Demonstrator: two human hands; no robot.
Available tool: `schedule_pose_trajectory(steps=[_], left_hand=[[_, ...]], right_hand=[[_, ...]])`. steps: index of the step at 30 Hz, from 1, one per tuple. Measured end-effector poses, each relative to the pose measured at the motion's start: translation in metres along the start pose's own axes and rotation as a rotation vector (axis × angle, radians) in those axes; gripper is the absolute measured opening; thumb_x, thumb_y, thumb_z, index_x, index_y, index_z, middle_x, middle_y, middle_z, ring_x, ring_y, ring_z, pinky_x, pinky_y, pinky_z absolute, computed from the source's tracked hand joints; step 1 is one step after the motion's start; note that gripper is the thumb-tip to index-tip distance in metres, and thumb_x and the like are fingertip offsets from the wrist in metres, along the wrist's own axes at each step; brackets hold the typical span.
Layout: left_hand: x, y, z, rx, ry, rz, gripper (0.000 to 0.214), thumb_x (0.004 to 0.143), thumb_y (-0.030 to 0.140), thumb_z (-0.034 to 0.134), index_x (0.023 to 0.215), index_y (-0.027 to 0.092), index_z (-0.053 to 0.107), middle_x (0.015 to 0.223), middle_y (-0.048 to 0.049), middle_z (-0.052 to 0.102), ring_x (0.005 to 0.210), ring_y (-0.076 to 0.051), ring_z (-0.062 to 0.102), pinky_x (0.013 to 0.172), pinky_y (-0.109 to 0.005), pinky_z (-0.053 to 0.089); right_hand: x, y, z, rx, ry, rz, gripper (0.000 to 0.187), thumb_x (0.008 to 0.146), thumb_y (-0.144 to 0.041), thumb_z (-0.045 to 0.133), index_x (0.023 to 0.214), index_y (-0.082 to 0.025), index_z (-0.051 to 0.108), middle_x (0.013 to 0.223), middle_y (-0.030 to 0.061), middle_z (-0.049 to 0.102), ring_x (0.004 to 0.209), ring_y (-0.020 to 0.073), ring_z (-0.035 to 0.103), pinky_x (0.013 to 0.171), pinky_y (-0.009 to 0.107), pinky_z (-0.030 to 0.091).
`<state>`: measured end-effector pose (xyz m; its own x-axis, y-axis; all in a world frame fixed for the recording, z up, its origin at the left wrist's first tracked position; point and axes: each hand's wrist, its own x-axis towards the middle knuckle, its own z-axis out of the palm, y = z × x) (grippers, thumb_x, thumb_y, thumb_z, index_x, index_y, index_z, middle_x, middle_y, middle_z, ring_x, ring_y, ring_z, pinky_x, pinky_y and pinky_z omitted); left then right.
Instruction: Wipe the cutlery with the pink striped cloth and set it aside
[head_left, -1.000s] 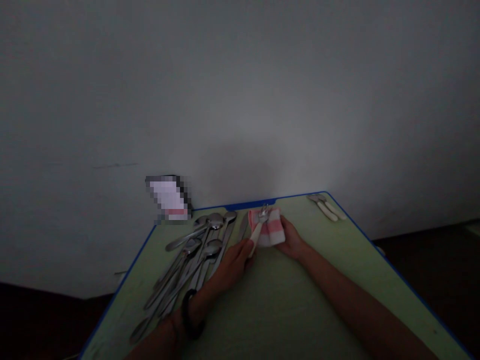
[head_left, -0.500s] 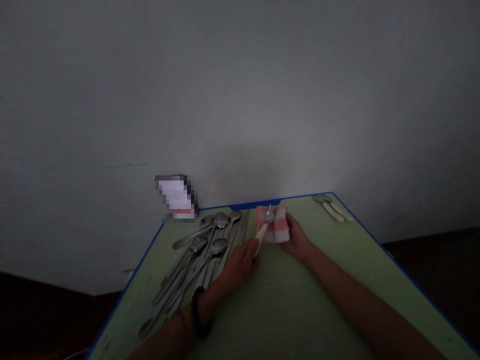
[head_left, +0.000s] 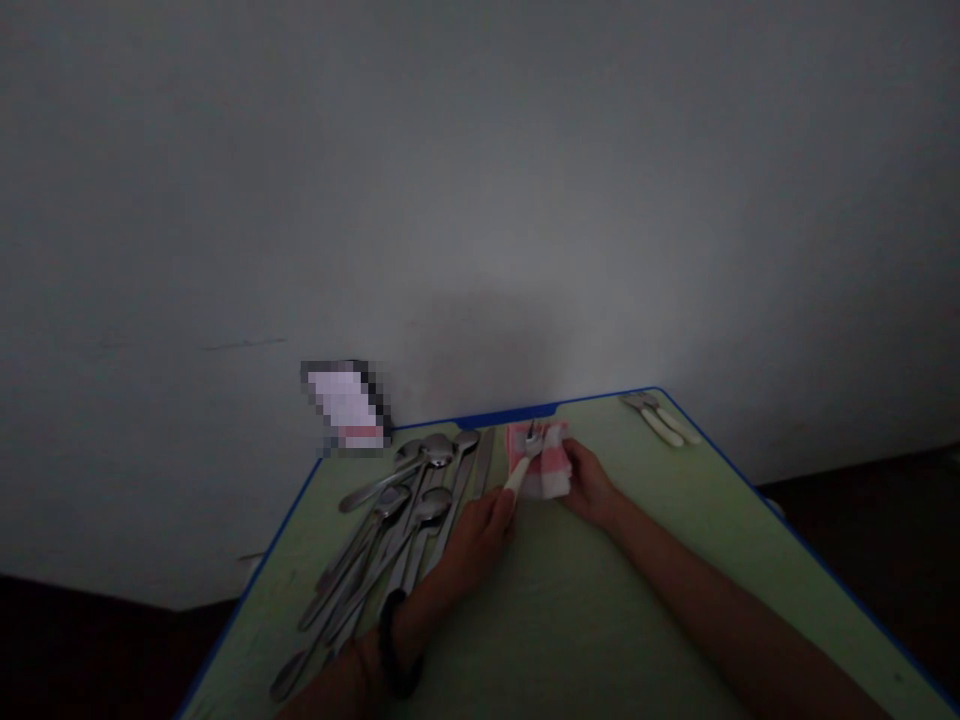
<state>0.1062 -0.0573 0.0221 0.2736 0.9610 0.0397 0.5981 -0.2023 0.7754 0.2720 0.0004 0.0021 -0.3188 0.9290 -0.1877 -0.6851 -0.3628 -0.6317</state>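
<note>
My left hand point(head_left: 478, 533) is closed round the pale handle of a small fork point(head_left: 523, 464), whose metal head lies on a folded pink-and-white cloth point(head_left: 540, 458). My right hand point(head_left: 589, 485) grips that cloth from its right side, fingers curled against it. Both hands meet near the far middle of a light green table point(head_left: 570, 610) with a blue rim. A dark band circles my left wrist.
Several metal spoons and a knife point(head_left: 390, 520) lie fanned out on the table's left half. Two white-handled utensils point(head_left: 661, 418) rest at the far right corner. A blurred-out object point(head_left: 346, 405) stands at the far left corner against a plain grey wall.
The fork's head has shifted slightly on the cloth, and the cloth has been bunched a little tighter by my right hand. Both hands stay in nearly the same place.
</note>
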Motion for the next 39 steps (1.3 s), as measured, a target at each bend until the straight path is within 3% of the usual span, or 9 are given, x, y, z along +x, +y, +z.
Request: schedule_pose_trajectory(steps=[4,9,14,21,26,32,39], left_hand=[[0.0,0.002,0.001,-0.007,-0.04,-0.005,0.04,0.09,0.045,0.028,0.075,0.017,0.051,0.062,-0.0005,0.052,0.058,-0.015,0.048,0.054,-0.025,0.034],[-0.001,0.002,0.001,0.017,-0.078,-0.017,0.044,0.09,0.047,0.026,0.074,0.017,0.053,0.059,0.0008,0.05,0.057,-0.015,0.048,0.053,-0.025,0.033],[-0.003,-0.002,-0.001,0.052,-0.128,-0.016,0.05,0.089,0.051,0.025,0.058,0.018,0.045,0.052,0.0018,0.043,0.054,-0.013,0.043,0.05,-0.024,0.029],[-0.004,0.001,-0.003,0.01,-0.161,-0.021,0.05,0.091,0.051,0.025,0.059,0.018,0.044,0.054,0.0023,0.045,0.053,-0.012,0.043,0.051,-0.023,0.03],[-0.004,-0.001,-0.001,0.012,-0.133,-0.002,0.049,0.092,0.05,0.025,0.059,0.018,0.044,0.053,0.003,0.045,0.052,-0.012,0.044,0.053,-0.024,0.031],[-0.004,-0.001,-0.001,-0.003,-0.146,0.003,0.052,0.091,0.052,0.023,0.058,0.018,0.045,0.053,0.0023,0.047,0.053,-0.012,0.046,0.054,-0.024,0.033],[-0.003,-0.005,0.0,-0.1,-0.112,-0.003,0.054,0.091,0.052,0.02,0.055,0.019,0.042,0.048,0.0027,0.043,0.049,-0.012,0.042,0.05,-0.024,0.031]], right_hand=[[-0.001,0.0,0.001,-0.042,-0.053,-0.062,0.011,0.07,-0.026,0.061,0.076,-0.017,0.066,0.068,0.0007,0.066,0.064,0.0136,0.059,0.065,0.026,0.047],[-0.001,0.001,0.003,-0.093,-0.045,-0.107,0.025,0.064,-0.019,0.072,0.088,-0.017,0.067,0.079,0.0001,0.068,0.065,0.0106,0.059,0.065,0.023,0.045],[0.001,0.001,0.003,-0.078,-0.032,-0.105,0.021,0.066,-0.02,0.072,0.086,-0.016,0.067,0.077,-0.0003,0.067,0.064,0.0091,0.057,0.063,0.021,0.044],[0.004,0.002,-0.002,0.007,-0.004,-0.087,0.014,0.072,-0.025,0.066,0.082,-0.016,0.066,0.074,-0.0008,0.066,0.062,0.0089,0.056,0.063,0.022,0.044],[-0.001,0.001,0.0,-0.052,-0.094,-0.092,0.02,0.066,-0.013,0.065,0.085,-0.016,0.066,0.072,-0.0023,0.064,0.061,0.0076,0.054,0.062,0.019,0.043],[-0.004,0.001,-0.001,-0.093,-0.1,-0.038,0.011,0.061,-0.01,0.059,0.069,-0.015,0.063,0.059,-0.0034,0.058,0.051,0.0075,0.048,0.052,0.02,0.04],[0.008,0.004,-0.005,0.095,-0.027,-0.041,0.004,0.072,-0.021,0.059,0.072,-0.017,0.061,0.059,-0.002,0.058,0.054,0.0101,0.049,0.06,0.024,0.043]])
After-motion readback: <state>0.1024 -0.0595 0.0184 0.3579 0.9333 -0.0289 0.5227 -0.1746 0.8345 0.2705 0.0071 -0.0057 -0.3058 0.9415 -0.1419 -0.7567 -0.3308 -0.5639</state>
